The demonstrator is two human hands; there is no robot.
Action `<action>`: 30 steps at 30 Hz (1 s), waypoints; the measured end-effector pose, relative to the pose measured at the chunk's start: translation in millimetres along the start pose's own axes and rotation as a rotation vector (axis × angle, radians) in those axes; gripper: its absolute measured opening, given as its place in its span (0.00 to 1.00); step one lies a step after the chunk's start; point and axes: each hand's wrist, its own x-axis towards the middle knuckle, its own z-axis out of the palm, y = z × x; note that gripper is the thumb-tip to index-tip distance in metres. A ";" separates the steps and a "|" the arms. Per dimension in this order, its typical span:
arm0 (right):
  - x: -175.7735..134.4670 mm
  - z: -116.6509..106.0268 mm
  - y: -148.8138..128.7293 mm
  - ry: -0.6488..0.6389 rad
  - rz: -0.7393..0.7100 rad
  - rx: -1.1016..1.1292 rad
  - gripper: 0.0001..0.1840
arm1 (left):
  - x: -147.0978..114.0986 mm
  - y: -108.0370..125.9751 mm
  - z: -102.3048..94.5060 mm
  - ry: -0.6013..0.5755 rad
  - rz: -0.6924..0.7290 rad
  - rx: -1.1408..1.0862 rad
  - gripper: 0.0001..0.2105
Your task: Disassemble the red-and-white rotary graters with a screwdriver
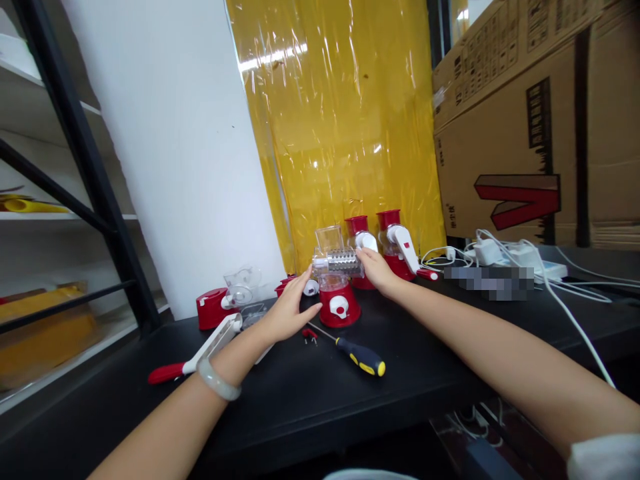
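Note:
A metal grater drum (pixel 343 262) with a perforated wall lies sideways across the front of a rotary grater with a red base (pixel 345 311) and clear hopper (pixel 329 236). My right hand (pixel 376 271) grips the drum's right end. My left hand (pixel 290 308) is open, fingers stretched and thumb apart, its fingertips at the drum's left end; whether they press on it is unclear. Below the base lie a screwdriver (pixel 361 356) with a dark blue and yellow handle and small red parts (pixel 310 335). A white crank handle (pixel 213 348) with a red grip lies beside my left forearm.
Two assembled rotary graters (pixel 361 230) (pixel 393 235) stand behind my right hand. Another red base (pixel 212 308) with clear parts sits at left. White cables and plugs (pixel 487 252) spread at right, before a large cardboard box (pixel 500 133). A yellow plastic curtain (pixel 340 100) hangs behind.

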 end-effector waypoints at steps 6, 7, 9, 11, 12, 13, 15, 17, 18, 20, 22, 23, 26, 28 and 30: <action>6.6 -6.5 0.5 0.096 0.030 0.029 0.23 | 0.8 -1.2 -1.6 0.011 -0.008 0.026 0.36; 8.0 -7.9 0.9 0.114 0.032 0.033 0.23 | 0.8 -1.0 -2.1 0.012 -0.008 0.026 0.36; 10.9 -11.0 1.3 0.134 0.031 0.043 0.23 | 0.4 -0.9 -3.0 0.014 -0.011 0.022 0.36; 13.7 -15.0 0.6 0.152 0.026 0.050 0.23 | -0.6 -2.0 -3.0 0.014 -0.024 0.014 0.36; 15.0 -17.4 -0.1 0.161 0.023 0.050 0.23 | -1.0 -3.3 -2.3 0.017 -0.036 0.004 0.36; 16.4 -20.1 -1.1 0.171 0.021 0.046 0.22 | -1.0 -5.2 -1.1 0.024 -0.052 -0.015 0.37; 19.4 -26.7 -3.3 0.191 0.013 0.033 0.21 | 1.2 -10.0 3.2 0.044 -0.109 -0.092 0.38; 22.4 -34.3 -6.0 0.216 -0.022 -0.017 0.20 | 8.4 -14.3 9.2 0.065 -0.207 -0.242 0.40; 23.7 -38.1 -7.5 0.227 -0.049 -0.054 0.19 | 14.1 -15.6 12.5 0.070 -0.267 -0.343 0.41; 25.6 -44.7 -10.5 0.246 -0.106 -0.137 0.19 | 29.0 -15.2 18.7 0.064 -0.369 -0.566 0.40; 26.6 -49.2 -13.3 0.262 -0.147 -0.194 0.19 | 45.4 -11.8 24.2 0.020 -0.409 -0.785 0.33; 26.8 -50.7 -14.5 0.272 -0.160 -0.211 0.19 | 52.9 -9.6 26.9 -0.003 -0.401 -0.867 0.31; 27.7 -53.6 -17.0 0.310 -0.180 -0.244 0.19 | 67.5 -3.9 36.1 -0.044 -0.336 -0.997 0.29; 29.1 -56.2 -18.1 0.332 -0.177 -0.240 0.19 | 70.8 -1.9 42.3 0.020 -0.341 -1.010 0.29; 31.5 -60.2 -19.6 0.349 -0.185 -0.206 0.19 | 71.6 -1.1 44.7 0.143 -0.370 -0.993 0.29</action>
